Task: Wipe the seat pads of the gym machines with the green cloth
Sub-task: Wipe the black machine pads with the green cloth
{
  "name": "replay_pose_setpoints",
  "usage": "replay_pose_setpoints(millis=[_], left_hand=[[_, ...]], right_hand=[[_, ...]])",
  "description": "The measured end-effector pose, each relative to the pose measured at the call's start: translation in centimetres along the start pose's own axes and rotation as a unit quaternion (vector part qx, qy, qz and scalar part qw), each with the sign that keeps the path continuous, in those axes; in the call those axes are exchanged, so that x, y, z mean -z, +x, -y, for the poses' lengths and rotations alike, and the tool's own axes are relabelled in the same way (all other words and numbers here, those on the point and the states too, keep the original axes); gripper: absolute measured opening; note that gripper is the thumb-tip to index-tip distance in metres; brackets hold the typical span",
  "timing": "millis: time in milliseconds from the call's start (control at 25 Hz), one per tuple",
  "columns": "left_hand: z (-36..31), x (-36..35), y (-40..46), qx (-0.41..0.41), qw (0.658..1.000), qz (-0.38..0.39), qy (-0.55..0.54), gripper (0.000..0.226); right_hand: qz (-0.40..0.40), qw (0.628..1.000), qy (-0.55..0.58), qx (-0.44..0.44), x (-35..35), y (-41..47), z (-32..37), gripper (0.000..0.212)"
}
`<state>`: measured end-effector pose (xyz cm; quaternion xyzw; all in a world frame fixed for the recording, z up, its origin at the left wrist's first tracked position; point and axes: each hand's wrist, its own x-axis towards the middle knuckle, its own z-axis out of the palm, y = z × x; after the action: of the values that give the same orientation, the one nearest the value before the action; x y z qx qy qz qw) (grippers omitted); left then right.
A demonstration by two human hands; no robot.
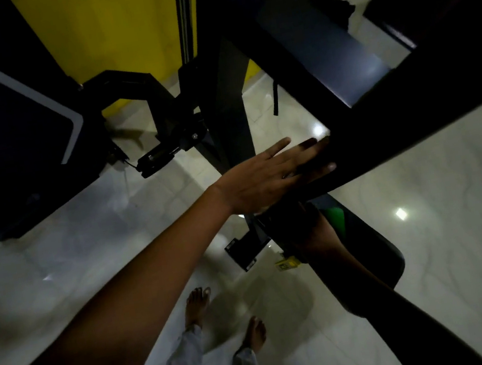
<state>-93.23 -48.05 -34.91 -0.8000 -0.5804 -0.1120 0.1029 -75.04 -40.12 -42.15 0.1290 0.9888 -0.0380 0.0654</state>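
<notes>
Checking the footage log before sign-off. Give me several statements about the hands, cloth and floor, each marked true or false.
1. The left hand lies flat with straight fingers on a dark pad. True.
2. The green cloth lies on the floor. False: it shows beside the right hand, on the lower pad.
3. The person wears shoes. False: both feet are bare.
4. The floor is pale and glossy. True.
5. The left hand holds the cloth. False: it holds nothing.
</notes>
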Motion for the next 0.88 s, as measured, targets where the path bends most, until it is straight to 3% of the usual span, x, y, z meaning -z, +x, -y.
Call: replay_pose_setpoints(millis=[120,240,360,560,680,880], left_hand=[[-1.2,0.3,0.0,0.009,0.999,0.011,-0.039,0.083],[-2.0,2.2,-0.2,0.075,0.993,0.026,-0.085,0.087],[-4.4,3.6,-0.4,0.143,0.977,-0.005,-0.155,0.072],[-11.3,3.6,0.9,0.282,0.952,-0.01,-0.119,0.053],[-15.0,3.4,3.0,0.354,0.917,0.035,-0.181,0.047],[-17.8,2.4,5.9,0.438,0.863,0.028,-0.248,0.045]], right_hand=[[-0.053,0.991,-0.109,0.061,1.8,-2.3,-1.5,0.051],[-0.078,0.992,-0.069,0.069,4.4,-3.7,-1.7,0.051],[-0.078,0.994,-0.034,0.065,6.1,-4.9,-2.5,0.046],[0.052,0.996,-0.061,0.044,8.0,-8.9,-5.7,0.044],[0.075,0.996,-0.026,0.045,8.8,-11.6,-7.5,0.059],[0.056,0.998,0.003,0.013,9.0,-12.9,-10.9,0.056]])
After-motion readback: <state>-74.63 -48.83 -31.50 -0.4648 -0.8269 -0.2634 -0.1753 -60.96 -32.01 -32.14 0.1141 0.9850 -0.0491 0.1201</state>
